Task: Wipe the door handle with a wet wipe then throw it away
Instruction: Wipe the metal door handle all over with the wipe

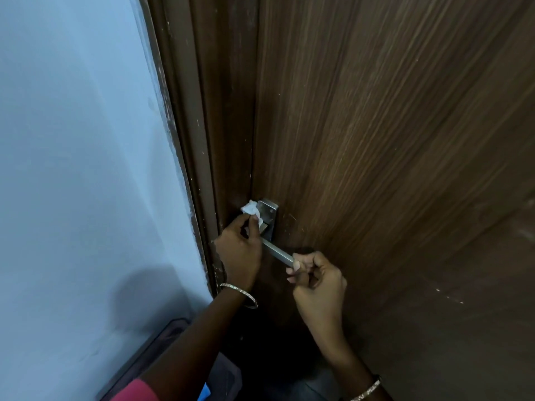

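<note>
Head view, looking down a closed brown wood-grain door (376, 140) and its frame (199, 140), with a pale blue wall (72, 140) to the left. A metal lever door handle (276, 251) projects from a rectangular backplate (269, 217) near the door's left edge. The left hand (240, 250) pinches a crumpled white wet wipe (252, 211) between thumb and fingers (254, 227), pressing it against the upper left part of the backplate, just above the root of the lever. The right hand (315, 282) has its fingers curled closed around the free end of the lever, whose bare middle section shows between the two hands. A thin bangle (240, 293) circles the left wrist; a second bangle (367, 390) sits on the right wrist. A pink sleeve (136, 392) appears at the lower edge.
</note>
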Action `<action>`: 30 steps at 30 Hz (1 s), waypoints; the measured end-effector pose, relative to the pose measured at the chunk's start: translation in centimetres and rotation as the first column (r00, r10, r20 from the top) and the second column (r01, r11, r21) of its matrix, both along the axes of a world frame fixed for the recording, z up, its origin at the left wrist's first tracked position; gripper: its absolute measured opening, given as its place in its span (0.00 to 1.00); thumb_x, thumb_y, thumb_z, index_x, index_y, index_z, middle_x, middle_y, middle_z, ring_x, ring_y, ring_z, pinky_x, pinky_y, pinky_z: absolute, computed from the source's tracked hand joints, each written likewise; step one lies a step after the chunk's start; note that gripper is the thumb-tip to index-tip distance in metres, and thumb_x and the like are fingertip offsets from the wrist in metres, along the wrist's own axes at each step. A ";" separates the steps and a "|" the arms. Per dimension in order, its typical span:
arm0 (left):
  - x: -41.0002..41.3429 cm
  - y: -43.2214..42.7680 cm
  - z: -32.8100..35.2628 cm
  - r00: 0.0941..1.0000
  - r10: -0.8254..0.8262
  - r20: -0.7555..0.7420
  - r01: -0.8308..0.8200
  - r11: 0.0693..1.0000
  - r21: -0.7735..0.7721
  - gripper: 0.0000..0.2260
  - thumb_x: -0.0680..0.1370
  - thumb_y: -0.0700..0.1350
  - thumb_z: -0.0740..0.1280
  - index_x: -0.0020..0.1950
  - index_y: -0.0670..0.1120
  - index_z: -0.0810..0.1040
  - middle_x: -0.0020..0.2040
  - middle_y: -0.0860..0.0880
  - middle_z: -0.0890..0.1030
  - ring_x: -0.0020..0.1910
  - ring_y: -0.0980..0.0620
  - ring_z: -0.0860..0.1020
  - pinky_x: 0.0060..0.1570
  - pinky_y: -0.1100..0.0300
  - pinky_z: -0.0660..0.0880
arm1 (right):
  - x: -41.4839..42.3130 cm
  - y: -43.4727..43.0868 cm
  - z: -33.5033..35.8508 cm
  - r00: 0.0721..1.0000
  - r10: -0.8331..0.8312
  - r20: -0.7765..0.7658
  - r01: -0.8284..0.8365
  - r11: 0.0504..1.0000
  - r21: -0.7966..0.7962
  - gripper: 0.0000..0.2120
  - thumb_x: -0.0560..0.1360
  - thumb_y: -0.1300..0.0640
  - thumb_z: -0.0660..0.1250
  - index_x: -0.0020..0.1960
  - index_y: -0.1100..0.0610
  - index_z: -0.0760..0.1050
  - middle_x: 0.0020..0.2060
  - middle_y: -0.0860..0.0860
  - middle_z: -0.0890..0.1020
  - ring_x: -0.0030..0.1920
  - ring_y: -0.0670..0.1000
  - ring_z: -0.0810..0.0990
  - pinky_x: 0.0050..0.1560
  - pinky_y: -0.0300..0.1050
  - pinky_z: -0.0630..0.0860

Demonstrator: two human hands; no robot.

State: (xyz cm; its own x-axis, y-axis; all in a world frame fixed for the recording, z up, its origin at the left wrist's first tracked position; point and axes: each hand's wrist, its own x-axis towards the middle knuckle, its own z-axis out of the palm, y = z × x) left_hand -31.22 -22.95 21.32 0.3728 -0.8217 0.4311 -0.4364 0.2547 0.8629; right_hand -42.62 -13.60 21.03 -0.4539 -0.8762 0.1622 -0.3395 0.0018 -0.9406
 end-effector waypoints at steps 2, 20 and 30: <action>0.2 0.0 -0.6 1.000 -0.008 -0.008 0.008 1.000 0.018 0.09 0.79 0.46 0.66 0.50 0.44 0.85 0.39 0.49 0.85 0.34 0.54 0.80 0.32 0.68 0.71 | 0.1 0.0 0.1 1.000 -0.002 0.003 0.002 1.000 -0.011 0.15 0.74 0.72 0.68 0.45 0.52 0.82 0.38 0.47 0.85 0.40 0.44 0.86 0.41 0.42 0.85; 1.0 -0.9 -3.3 0.191 0.241 -0.951 0.623 0.719 0.307 0.07 0.79 0.35 0.63 0.52 0.40 0.80 0.48 0.43 0.83 0.46 0.50 0.82 0.38 0.61 0.82 | 0.1 0.3 -0.2 0.993 0.024 0.114 -0.019 0.999 -0.045 0.10 0.76 0.68 0.69 0.48 0.54 0.83 0.40 0.50 0.87 0.41 0.46 0.87 0.40 0.38 0.83; -0.1 -0.4 -3.9 0.245 0.181 -0.952 0.469 0.838 0.280 0.09 0.79 0.32 0.63 0.55 0.39 0.80 0.46 0.45 0.83 0.45 0.51 0.82 0.36 0.64 0.78 | 0.0 0.2 -0.3 0.991 0.029 0.131 -0.023 0.999 -0.050 0.09 0.77 0.68 0.69 0.48 0.56 0.83 0.40 0.49 0.87 0.41 0.44 0.87 0.39 0.36 0.82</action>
State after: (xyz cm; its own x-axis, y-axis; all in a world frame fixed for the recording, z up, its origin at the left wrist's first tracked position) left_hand -31.29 -23.39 17.38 0.0723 -0.8431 -0.5329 0.7447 -0.3098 0.5912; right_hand -42.63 -13.36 20.70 -0.4516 -0.8805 0.1445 -0.2119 -0.0515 -0.9759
